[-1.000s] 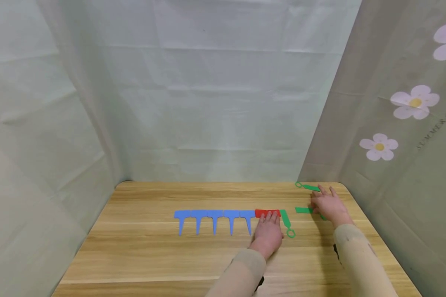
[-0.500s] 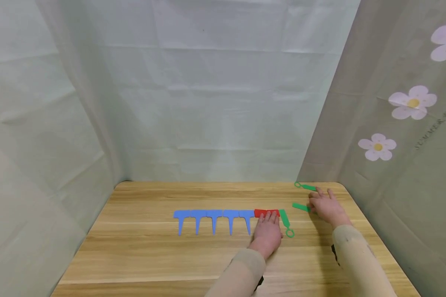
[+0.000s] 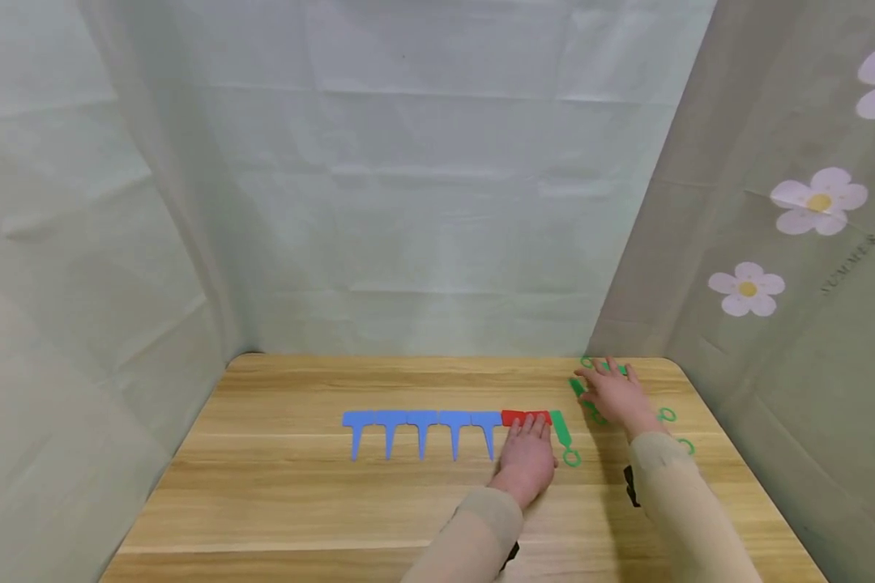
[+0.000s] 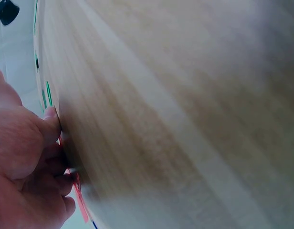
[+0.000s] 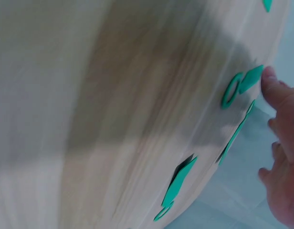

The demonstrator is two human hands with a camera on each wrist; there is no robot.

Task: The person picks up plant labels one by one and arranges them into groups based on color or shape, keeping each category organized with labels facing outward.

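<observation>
My left hand [image 3: 528, 461] lies with extended fingers on the red plant labels [image 3: 513, 417], partly covering them. Left of these runs a row of several blue T-shaped plant labels [image 3: 423, 419]. A green label with a ring end [image 3: 560, 429] adjoins the red ones on the right. Farther right, my right hand [image 3: 618, 397] has its fingers spread; its thumb touches the end of another green ring label [image 5: 252, 78], which slants on the table. My fingers also overlap a far green label [image 3: 624, 369] in the head view.
Beyond my right wrist two green rings [image 3: 667, 414] show, their label bodies hidden by the arm. The wooden table [image 3: 277, 502] ends at a pale cloth backdrop [image 3: 423, 202] behind and a flowered cloth [image 3: 795, 348] on the right.
My right hand has shifted left, and the green label at its thumb has turned from lying sideways to a steep slant. Green rings show beside the right wrist. My left hand stays put.
</observation>
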